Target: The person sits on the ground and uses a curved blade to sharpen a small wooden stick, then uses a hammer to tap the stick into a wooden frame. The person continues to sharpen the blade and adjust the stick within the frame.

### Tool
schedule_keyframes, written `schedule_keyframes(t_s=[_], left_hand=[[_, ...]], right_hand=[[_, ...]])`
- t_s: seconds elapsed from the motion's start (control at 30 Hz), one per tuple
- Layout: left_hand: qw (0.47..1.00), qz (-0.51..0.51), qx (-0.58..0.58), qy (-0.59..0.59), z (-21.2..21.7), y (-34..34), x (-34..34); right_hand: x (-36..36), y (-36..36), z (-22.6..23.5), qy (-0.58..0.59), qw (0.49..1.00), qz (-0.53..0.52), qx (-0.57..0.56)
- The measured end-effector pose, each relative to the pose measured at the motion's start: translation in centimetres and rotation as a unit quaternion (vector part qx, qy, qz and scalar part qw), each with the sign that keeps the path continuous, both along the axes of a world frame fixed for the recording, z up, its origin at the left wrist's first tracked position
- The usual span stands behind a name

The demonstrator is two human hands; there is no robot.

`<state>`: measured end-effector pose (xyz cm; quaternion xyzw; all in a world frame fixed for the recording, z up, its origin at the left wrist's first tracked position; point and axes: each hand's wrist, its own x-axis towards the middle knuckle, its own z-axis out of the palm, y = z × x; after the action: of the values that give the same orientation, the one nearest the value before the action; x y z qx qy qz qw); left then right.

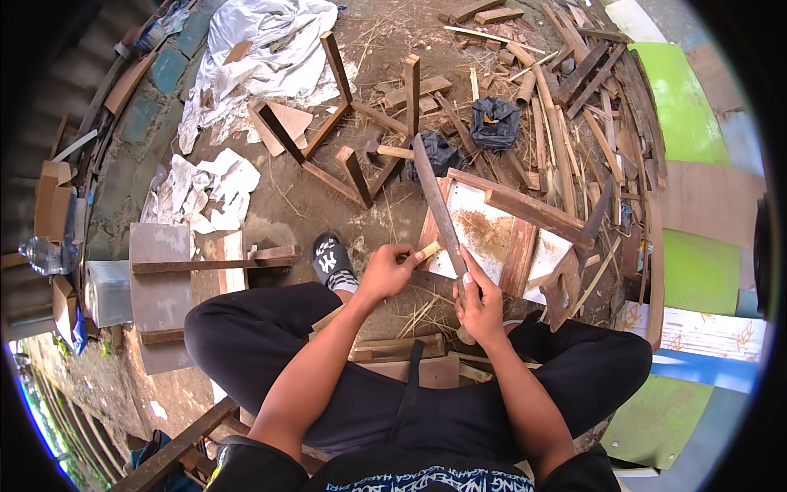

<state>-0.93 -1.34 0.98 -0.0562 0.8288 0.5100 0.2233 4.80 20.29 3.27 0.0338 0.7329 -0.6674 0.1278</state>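
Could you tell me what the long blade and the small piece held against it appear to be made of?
Long blade: seemingly dull grey metal, unpolished, gripped by the right hand. Small piece in the left hand: pale, raw-looking wood, probably unfinished.

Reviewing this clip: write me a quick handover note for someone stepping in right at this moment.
Left hand: pinches a small wood peg, tip resting against the blade.
Right hand: grips the handle of a long machete, blade pointing away over a framed panel on the ground.
Person sits with legs apart, boards between the knees, scrap wood all around.
Done: peg looks partly trimmed; how far is hard to tell.
Left: probably more shaving of the peg.
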Motion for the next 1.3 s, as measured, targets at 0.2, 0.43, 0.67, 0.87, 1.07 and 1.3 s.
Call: schedule_keyframes(t_s=[0.2, 0.43, 0.67, 0.87, 1.07, 1.3], left_hand=[[1.0, -0.005, 0.005, 0.004, 0.1, 0.2, -0.1], [1.0, 0.001, 0.009, 0.004, -0.1, 0.1, 0.1], [1.0, 0.005, 0.003, -0.006, 0.0, 0.1, 0.2], [0.999, 0.006, -0.007, -0.036, 0.3, 0.2, -0.1], [1.0, 0.006, -0.004, -0.021, -0.9, -0.1, 0.2], [1.0, 0.009, -0.005, -0.015, -0.1, 0.0, 0.2]], right_hand=[[0.1, 0.3, -0.9, -0.035, 0.999, 0.019, 0.012], [0.2, 0.2, -0.2, -0.05, 0.999, 0.021, 0.002], [0.1, -0.2, 1.8, -0.075, 0.996, -0.011, -0.035], [0.1, -0.2, 1.5, -0.083, 0.995, -0.019, -0.05], [-0.2, 0.2, 1.3, -0.1, 0.994, 0.027, -0.024], [-0.4, 0.0, 1.7, -0.115, 0.992, 0.041, -0.017]])
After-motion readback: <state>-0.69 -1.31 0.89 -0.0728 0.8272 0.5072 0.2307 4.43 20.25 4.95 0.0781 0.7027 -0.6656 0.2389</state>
